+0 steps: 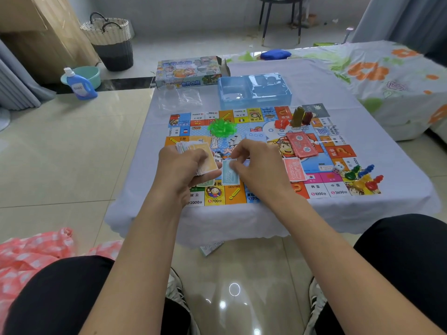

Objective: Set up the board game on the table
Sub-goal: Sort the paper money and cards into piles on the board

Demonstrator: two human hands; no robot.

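A woven basket (109, 39) with dark handles and a dark lower half stands on the floor at far left, beside a wooden cabinet (41, 37). Nearer, a blue detergent bottle (78, 84) with a white cap stands just in front of a teal basin (90, 73). A dark chair (280, 18) stands at the far wall. On the right lies a bed (387, 81) with a floral sheet, a blue cloth (275, 54) on its far left end. Grey curtains (399, 18) hang at far right. At near left, pink checked fabric (31, 255) lies on the tiled floor (60, 153). Two striped shoes (176, 291) show at the near edge.
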